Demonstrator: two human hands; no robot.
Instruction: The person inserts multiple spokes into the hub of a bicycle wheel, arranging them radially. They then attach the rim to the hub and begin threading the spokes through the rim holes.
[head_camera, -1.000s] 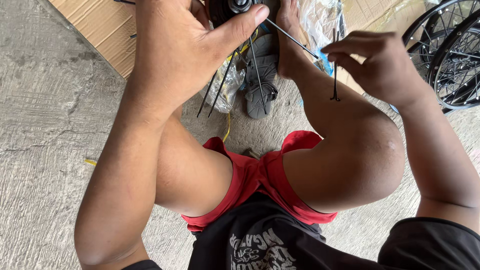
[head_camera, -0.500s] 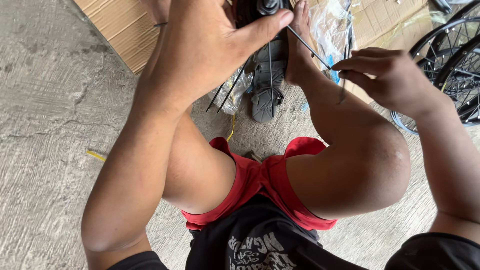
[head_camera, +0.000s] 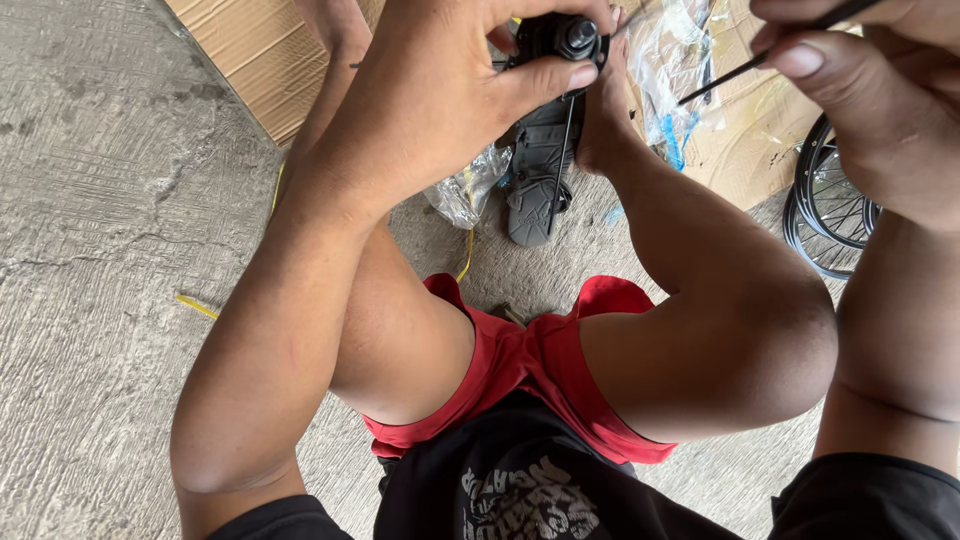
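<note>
My left hand (head_camera: 450, 90) grips a black wheel hub (head_camera: 565, 35) at the top of the view, thumb pressed along its lower side. A thin dark spoke (head_camera: 562, 150) hangs down from the hub. My right hand (head_camera: 880, 90), at the top right, pinches another thin black spoke (head_camera: 745, 68) between thumb and fingers; its tip points toward the hub. I squat with both knees up, in red shorts (head_camera: 525, 365) and a black shirt. The far side of the hub is hidden by my fingers.
Flattened brown cardboard (head_camera: 250, 55) lies on the concrete floor ahead. A grey sandal (head_camera: 535, 190) and crumpled clear plastic bags (head_camera: 465, 190) lie between my feet. Black bicycle rims with spokes (head_camera: 825, 215) rest at the right. A yellow strip (head_camera: 197, 306) lies left.
The view has drawn closer to the hands. My right hand has risen to the top right corner with its spoke. My left hand keeps its hold on the hub.
</note>
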